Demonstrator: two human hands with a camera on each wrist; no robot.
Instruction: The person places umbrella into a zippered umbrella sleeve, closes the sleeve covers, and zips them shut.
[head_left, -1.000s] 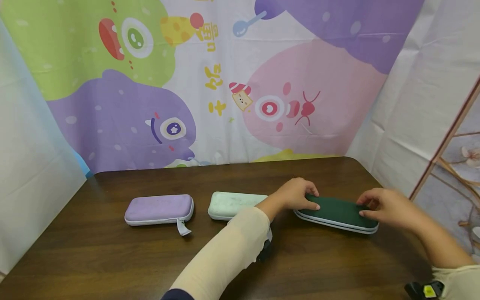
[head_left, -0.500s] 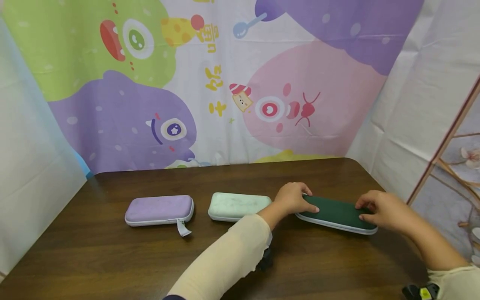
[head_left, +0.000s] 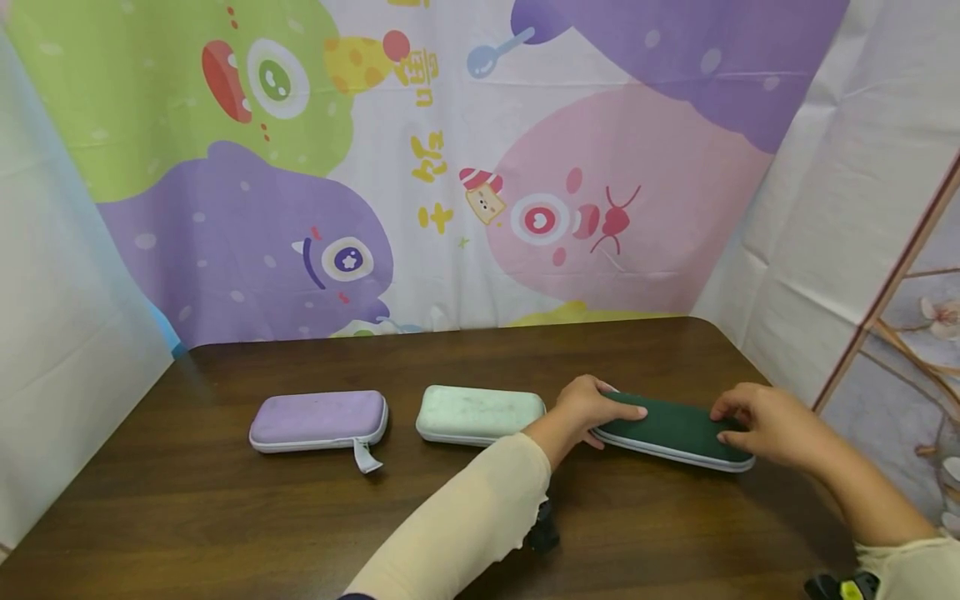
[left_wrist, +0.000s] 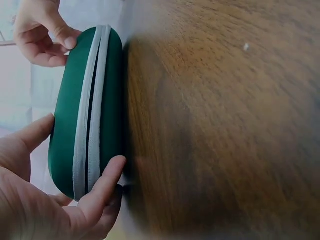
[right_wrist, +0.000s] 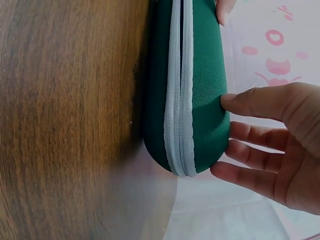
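A dark green zippered case (head_left: 675, 425) with a pale zip band lies on the right of the table. My left hand (head_left: 588, 408) holds its left end, the thumb on the lid. In the left wrist view, the left fingers (left_wrist: 107, 182) reach round the lower half. A narrow dark slit shows along the zip there; towards the right end the zip's two sides meet. My right hand (head_left: 776, 421) rests its fingertips on the lid at the right end. In the right wrist view, the right thumb (right_wrist: 250, 102) and fairly straight fingers touch the lid's edge.
A pale mint case (head_left: 480, 412) lies just left of my left forearm. Further left is a purple case (head_left: 318, 419) with a light pull tab. The brown table (head_left: 225, 517) ends at a cartoon-printed curtain (head_left: 442, 167). A white panel (head_left: 810, 217) stands at the right.
My left hand has shifted from the top of the green case to its left end, its fingers now lower at the front. The front gap has narrowed. The right hand barely moved.
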